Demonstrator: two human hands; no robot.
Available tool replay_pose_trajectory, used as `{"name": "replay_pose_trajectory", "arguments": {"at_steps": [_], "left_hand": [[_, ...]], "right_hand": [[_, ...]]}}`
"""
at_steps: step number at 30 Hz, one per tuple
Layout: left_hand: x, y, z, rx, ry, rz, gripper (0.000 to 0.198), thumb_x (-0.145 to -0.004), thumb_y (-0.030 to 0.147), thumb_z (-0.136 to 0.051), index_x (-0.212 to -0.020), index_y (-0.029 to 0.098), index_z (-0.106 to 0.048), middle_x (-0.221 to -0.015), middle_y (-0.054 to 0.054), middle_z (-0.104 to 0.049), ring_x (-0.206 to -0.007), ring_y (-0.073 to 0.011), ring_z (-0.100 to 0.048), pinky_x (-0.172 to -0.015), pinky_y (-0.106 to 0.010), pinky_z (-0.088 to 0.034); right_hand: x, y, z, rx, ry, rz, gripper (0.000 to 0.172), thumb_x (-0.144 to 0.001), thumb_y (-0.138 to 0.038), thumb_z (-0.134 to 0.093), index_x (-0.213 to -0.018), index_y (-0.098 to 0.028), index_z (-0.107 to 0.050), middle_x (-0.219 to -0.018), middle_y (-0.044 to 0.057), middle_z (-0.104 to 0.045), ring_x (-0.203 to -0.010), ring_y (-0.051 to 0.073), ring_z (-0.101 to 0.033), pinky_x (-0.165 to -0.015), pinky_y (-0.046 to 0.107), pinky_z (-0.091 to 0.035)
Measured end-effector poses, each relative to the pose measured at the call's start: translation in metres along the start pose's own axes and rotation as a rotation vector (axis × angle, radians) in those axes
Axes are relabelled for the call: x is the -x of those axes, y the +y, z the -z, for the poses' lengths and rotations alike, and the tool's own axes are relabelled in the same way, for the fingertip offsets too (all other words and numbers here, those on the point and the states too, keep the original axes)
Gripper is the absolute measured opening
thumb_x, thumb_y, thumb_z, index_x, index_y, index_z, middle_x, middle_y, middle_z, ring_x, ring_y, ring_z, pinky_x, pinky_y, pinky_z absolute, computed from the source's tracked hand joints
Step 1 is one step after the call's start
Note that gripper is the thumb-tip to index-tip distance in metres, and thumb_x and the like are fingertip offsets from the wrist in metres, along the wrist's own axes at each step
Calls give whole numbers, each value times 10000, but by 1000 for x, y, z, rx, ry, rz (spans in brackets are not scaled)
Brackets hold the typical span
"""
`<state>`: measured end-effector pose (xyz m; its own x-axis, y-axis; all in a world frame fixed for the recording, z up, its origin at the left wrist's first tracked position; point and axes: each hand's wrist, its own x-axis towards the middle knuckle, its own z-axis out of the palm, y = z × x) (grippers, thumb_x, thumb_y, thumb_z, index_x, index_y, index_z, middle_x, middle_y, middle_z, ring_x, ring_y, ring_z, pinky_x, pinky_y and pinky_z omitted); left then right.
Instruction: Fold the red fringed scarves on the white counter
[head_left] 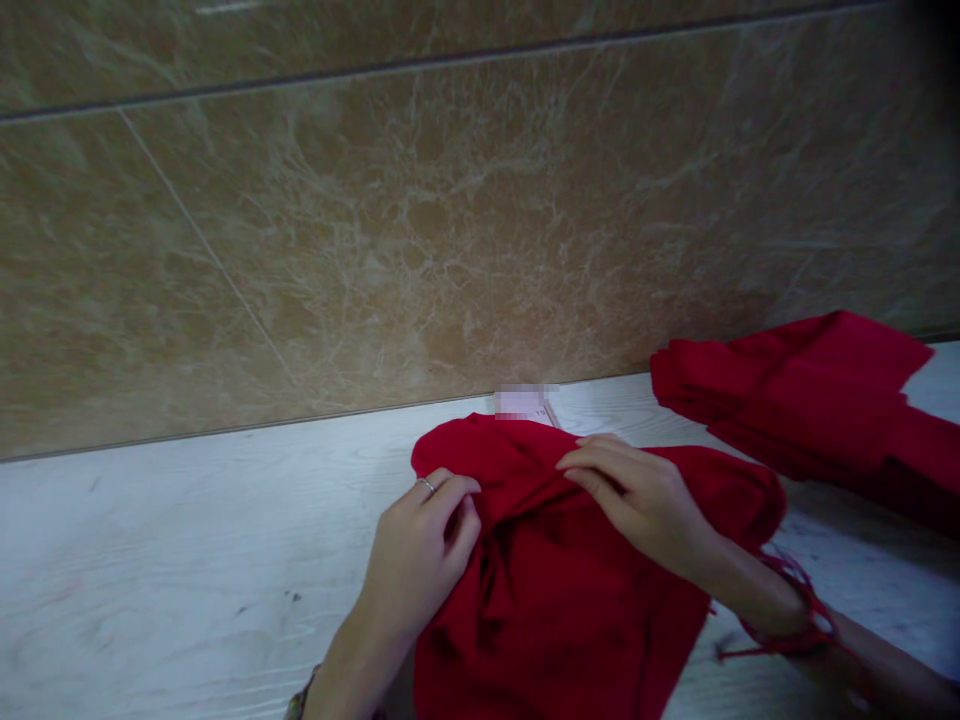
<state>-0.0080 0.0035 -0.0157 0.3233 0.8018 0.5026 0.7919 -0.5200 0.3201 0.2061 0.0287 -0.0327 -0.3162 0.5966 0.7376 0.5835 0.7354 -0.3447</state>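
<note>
Red cloth (577, 610) lies bunched on the pale table (187, 570), below and between the two hands, its near part running down out of view. Left hand (424, 540) on the cloth's left side, fingers curled, fingertips and thumb drawn narrow on a fold; silver ring (425, 485) on one finger, patterned band at the wrist. Right hand (641, 500) reaches in over the cloth's right side, thumb and fingertips pinching raised fabric at the upper middle; red cord (806, 625) tied round the wrist. Fingertips of the two hands a little apart, creases gathered between them. Cloth spreads past the right hand on its outer side and beyond both hands toward the wall (450, 230), brown and veined. Tag (519, 405) shows just past the far edge, mostly blurred. Second red pile (810, 400), folded, to the right, near the wall.
</note>
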Motion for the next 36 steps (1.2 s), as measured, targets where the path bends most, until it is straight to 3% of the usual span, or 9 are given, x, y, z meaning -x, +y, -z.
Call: {"name": "replay_pose_trajectory", "arguments": {"at_steps": [4,7,9,14,17,20,25,31,36], "left_hand": [[-1,1,5,52,-48,57,181,-772,132,-370,-748,188,-540,-720,-5,-581,-675,-128,-542,-636,-248,-442],[2,13,4,123,-63,13,168,-774,267,-447,-889,181,-533,-806,-30,-582,-748,-151,-547,-677,-274,-460],[5,21,1,53,-97,-14,283,-703,334,-537,-933,170,-527,-860,-58,-576,-785,-192,-543,-688,-320,-472],[6,24,0,-102,-146,10,199,-735,145,-420,-897,179,-530,-854,-56,-587,-786,-194,-550,-714,-351,-476],[8,26,3,-50,-111,-26,206,-768,224,-429,-947,172,-516,-884,-67,-592,-836,-198,-551,-748,-354,-475],[10,33,0,-127,-132,-31,402,-698,334,-535,-1056,159,-483,-998,-114,-572,-915,-261,-537,-763,-412,-471],[9,32,-2,-251,-231,110,437,-709,89,-427,-1129,210,-443,-1040,-82,-572,-877,-204,-579,-722,-326,-489],[3,-1,31,-273,-190,240,402,-672,88,-469,-1055,209,-486,-968,-53,-604,-842,-191,-595,-723,-309,-483],[-3,-40,81,-412,-155,205,342,-664,61,-416,-971,167,-526,-917,-21,-608,-789,-151,-593,-706,-257,-469]], "right_hand": [[0,14,10,90,60,-143,155,-829,-222,-436,-752,-205,-570,-713,23,-638,-666,156,-594,-618,261,-477],[1,11,5,96,20,-111,150,-825,-220,-440,-761,-200,-574,-719,23,-648,-669,155,-600,-633,261,-476],[2,7,1,90,9,-82,158,-831,-216,-431,-777,-197,-578,-734,24,-654,-677,151,-604,-645,257,-475],[0,7,4,141,86,-126,157,-824,-258,-447,-761,-201,-579,-722,27,-650,-668,161,-605,-637,263,-475],[-2,10,4,135,102,-155,173,-825,-270,-436,-753,-196,-576,-717,30,-652,-655,164,-606,-624,266,-474],[-2,10,1,106,74,-171,186,-829,-266,-423,-755,-193,-577,-702,26,-651,-633,159,-603,-603,262,-471],[2,14,3,145,77,-174,209,-846,-292,-414,-755,-196,-576,-695,28,-643,-629,163,-596,-604,271,-464],[8,35,18,283,43,9,269,-895,-302,-345,-789,-190,-565,-713,38,-620,-654,159,-583,-627,272,-448],[6,36,30,414,34,152,317,-917,-274,-297,-784,-180,-568,-713,42,-622,-639,138,-572,-613,252,-422]]}}
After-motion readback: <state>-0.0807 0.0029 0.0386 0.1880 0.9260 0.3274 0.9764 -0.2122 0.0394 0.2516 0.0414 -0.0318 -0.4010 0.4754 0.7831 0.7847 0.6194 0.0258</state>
